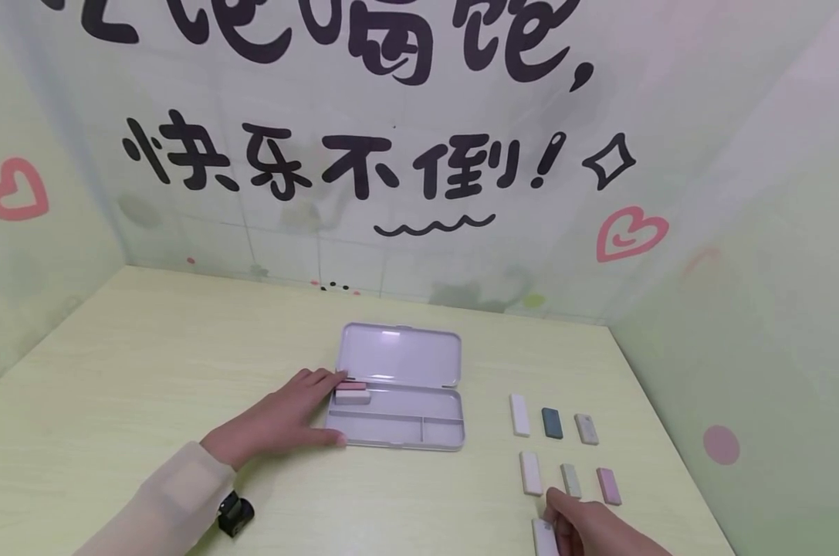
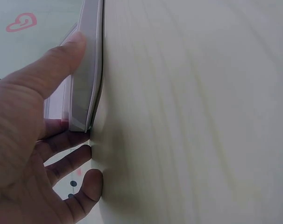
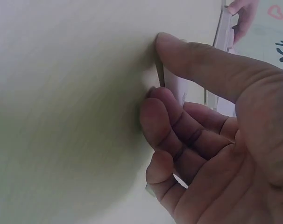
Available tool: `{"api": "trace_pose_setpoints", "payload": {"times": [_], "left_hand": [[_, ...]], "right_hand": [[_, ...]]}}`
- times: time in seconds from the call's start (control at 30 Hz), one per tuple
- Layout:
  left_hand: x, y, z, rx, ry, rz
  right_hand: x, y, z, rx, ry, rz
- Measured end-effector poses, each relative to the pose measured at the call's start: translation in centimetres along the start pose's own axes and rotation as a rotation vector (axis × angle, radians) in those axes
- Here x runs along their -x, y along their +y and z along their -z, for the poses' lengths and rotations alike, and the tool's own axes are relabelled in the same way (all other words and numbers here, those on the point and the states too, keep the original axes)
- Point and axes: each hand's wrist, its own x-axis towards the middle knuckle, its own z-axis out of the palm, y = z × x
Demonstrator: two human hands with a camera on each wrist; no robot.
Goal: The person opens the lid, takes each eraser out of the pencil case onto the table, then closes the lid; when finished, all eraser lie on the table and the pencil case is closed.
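My left hand (image 1: 290, 417) holds the left end of an open lilac pencil case (image 1: 373, 415), its thumb on the front wall and its fingers round the far left corner. The left wrist view shows that thumb (image 2: 67, 53) against the case wall (image 2: 88, 65). A pink eraser (image 1: 352, 385) and a white eraser (image 1: 353, 398) lie in the back compartment. At the bottom right, my right hand (image 1: 589, 525) pinches another white eraser (image 1: 546, 538). In the right wrist view this eraser (image 3: 175, 86) shows between thumb and curled fingers, partly hidden by them.
Several block erasers lie in rows on the table (image 1: 183, 371): a white one (image 1: 519, 415), a dark teal one (image 1: 553, 423), a grey one (image 1: 586, 429) and a pink one (image 1: 608, 486) among them. A small black device (image 1: 235, 516) sits by the left wrist. Printed walls surround the table.
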Motion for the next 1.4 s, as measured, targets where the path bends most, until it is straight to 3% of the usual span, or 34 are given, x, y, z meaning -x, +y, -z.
{"api": "trace_pose_setpoints", "payload": {"times": [0.03, 0.13, 0.23, 0.47, 0.6, 0.67, 0.73, 0.83, 0.97, 1.2, 1.4], "left_hand": [[0.0, 0.0, 0.0, -0.001, 0.000, 0.000], [-0.1, 0.0, -0.1, -0.002, -0.004, 0.000], [-0.1, 0.0, -0.1, -0.002, -0.004, -0.003], [-0.1, 0.0, 0.0, -0.009, 0.003, -0.014], [-0.1, 0.1, 0.0, -0.004, -0.005, 0.003], [0.0, 0.1, 0.1, -0.009, -0.004, 0.005], [0.1, 0.0, 0.2, -0.016, -0.001, 0.001], [0.1, -0.1, 0.2, -0.025, 0.000, -0.005], [0.1, -0.1, 0.2, -0.017, -0.004, -0.004], [0.1, 0.2, 0.3, -0.011, 0.001, 0.011], [0.0, 0.3, 0.2, 0.014, -0.008, 0.014]], "right_hand": [[0.0, 0.1, 0.0, 0.017, -0.004, 0.017], [0.1, 0.3, 0.2, 0.139, -0.036, 0.172], [0.1, 0.4, 0.4, 0.161, -0.044, 0.201], [0.6, 0.4, 0.9, 0.266, -0.017, 0.181], [1.5, -1.1, 1.8, 0.342, 0.024, 0.178], [1.4, -2.5, 2.3, 0.376, 0.057, 0.218], [1.0, -4.1, 2.5, 0.451, 0.122, 0.324], [-0.6, -6.4, 2.7, 0.610, 0.262, 0.516], [-3.8, -9.0, 2.7, 0.775, 0.387, 0.668], [-10.4, -12.9, 2.2, 1.074, 0.344, 0.830], [-14.1, -15.4, 1.4, 1.352, 0.288, 0.846]]}}
